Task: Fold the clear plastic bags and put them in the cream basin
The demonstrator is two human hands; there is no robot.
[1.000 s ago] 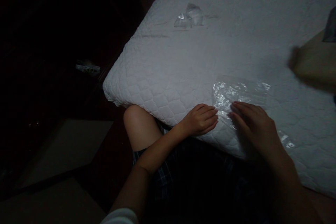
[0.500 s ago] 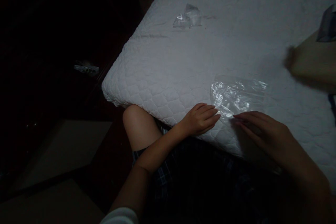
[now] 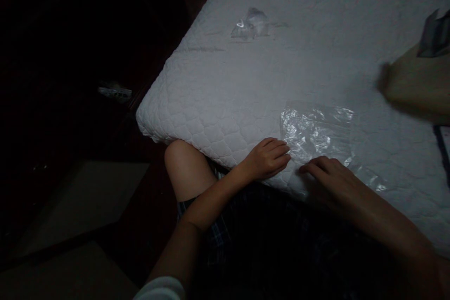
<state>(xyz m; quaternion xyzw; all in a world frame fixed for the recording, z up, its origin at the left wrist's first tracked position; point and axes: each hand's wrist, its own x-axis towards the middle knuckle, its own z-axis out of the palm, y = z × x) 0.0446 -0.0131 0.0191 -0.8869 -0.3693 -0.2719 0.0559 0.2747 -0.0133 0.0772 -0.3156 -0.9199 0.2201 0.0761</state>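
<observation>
A clear, crinkled plastic bag (image 3: 314, 126) lies flat near the edge of the white quilted bed (image 3: 211, 84). My left hand (image 3: 269, 159) rests on the bed edge, fingers stretched out and lying flat, with the tips at the bag's near left corner. Close to its right, my right hand (image 3: 330, 176) is bent over the bag's near edge. Its fingers are curled together on the plastic; the thumb is mostly hidden in shadow below. Part of the clear plastic shows to the right, beyond the right wrist.
Another crumpled clear bag (image 3: 251, 24) lies farther back on the bed. At the right stands a blurred yellowish object (image 3: 418, 84) with a dark grey packet (image 3: 436, 35) against it. A small packet (image 3: 115, 92) lies in the dark area left of the bed.
My right hand has shifted slightly left, and its fingers have gone from extended to more curled. The plastic near its wrist now shows. My left hand has hardly moved.
</observation>
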